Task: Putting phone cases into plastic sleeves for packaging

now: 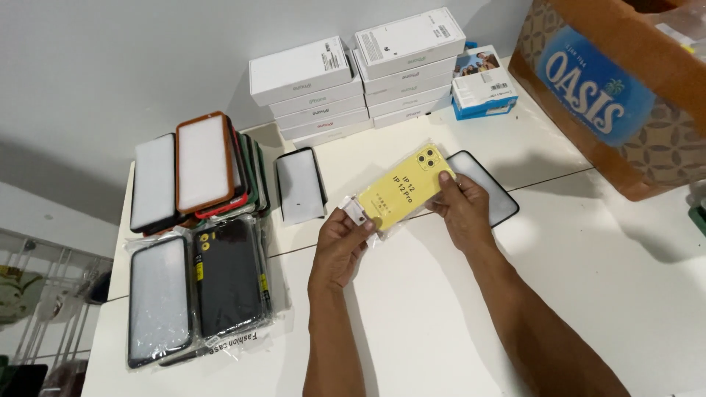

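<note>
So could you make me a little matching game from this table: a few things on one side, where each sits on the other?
Things:
1. yellow phone case
2. white boxes
3. cardboard box
4. orange-rimmed case

Places:
A. far right of the table
B. top of the leaning pile at left
C. stacked against the back wall
D. between the left hand and right hand

Pairs: 1-D, 2-C, 3-A, 4-B

Cardboard box [625,88] cut off by top, right edges; lower phone cases in stacks [198,176] hidden beneath upper ones.
</note>
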